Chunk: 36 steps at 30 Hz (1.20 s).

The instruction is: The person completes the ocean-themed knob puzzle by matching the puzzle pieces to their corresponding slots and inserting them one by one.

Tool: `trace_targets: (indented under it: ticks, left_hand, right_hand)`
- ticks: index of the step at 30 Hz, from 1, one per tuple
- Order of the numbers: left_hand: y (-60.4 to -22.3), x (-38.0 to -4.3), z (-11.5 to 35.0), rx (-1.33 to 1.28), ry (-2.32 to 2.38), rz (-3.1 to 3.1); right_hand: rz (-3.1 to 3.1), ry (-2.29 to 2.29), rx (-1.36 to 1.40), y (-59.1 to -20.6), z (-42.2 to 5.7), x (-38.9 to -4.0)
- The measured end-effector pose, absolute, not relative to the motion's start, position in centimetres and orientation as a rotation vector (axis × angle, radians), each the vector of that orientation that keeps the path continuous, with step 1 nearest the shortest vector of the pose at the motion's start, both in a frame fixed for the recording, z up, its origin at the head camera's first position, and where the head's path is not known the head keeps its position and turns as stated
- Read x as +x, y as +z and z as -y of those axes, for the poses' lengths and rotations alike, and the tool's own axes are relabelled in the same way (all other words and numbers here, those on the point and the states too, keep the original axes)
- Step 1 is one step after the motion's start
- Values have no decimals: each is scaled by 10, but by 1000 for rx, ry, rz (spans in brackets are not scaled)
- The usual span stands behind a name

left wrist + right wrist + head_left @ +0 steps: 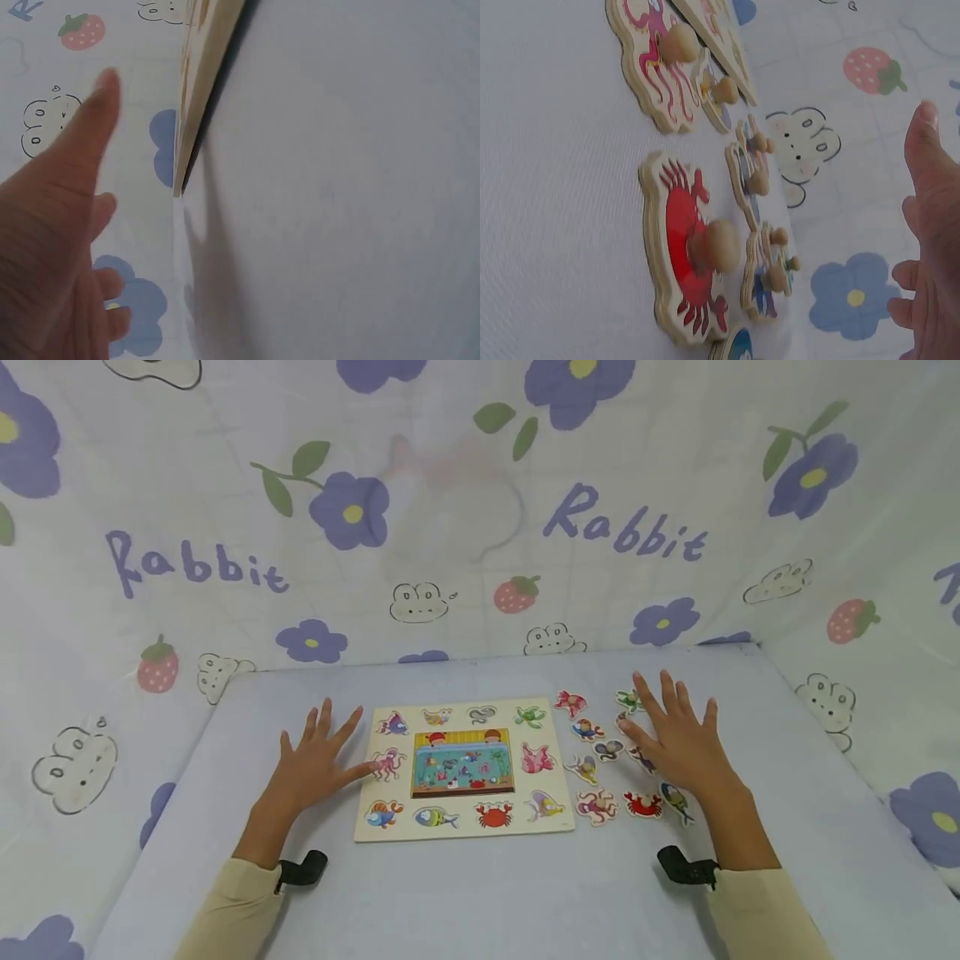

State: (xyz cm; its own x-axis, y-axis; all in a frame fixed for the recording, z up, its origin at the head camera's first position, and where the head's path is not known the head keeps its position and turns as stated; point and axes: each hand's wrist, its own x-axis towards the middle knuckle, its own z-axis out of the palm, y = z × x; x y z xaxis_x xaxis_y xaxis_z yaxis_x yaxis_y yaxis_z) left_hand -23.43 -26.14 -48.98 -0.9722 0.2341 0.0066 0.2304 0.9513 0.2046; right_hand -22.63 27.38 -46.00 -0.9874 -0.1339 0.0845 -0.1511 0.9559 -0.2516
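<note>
Your left hand [311, 768] is held beside the puzzle board [465, 817] with its fingers spread; seen from the head, your thumb overlaps the left edge by the pink octopus picture [387, 764], while the left wrist view shows a gap between thumb and board. Your right hand [678, 743] also has its fingers spread, held over the far right part of the loose pieces, and the right wrist view shows it apart from them. The board lies flat on the desk [480, 897] between your hands, with sea animals pictured around an aquarium scene [462, 764]. The loose pieces lie just right of it: a red crab piece [643, 804] and an octopus piece [597, 807] nearest you, a striped fish piece [677, 802] beside the crab, and a pink fish piece [571, 702] and a green turtle piece [628, 700] farther back. The crab piece carries a round wooden knob [721, 246]. Your sleeves [232, 906] are beige, and a flowered cloth [450, 543] hangs behind the desk.
</note>
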Motion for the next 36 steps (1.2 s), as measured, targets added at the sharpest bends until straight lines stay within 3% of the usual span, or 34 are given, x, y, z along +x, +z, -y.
trace_targets:
  ticks: [12,36]
  left_hand:
    - [-490,-227,255,396,411,-2939]
    - [-498,-235,265,507,575,-2845]
  right_hand:
    - [3157,701,157,-449,-295,-232]
    - [3236,719,224,-463,-301,-227]
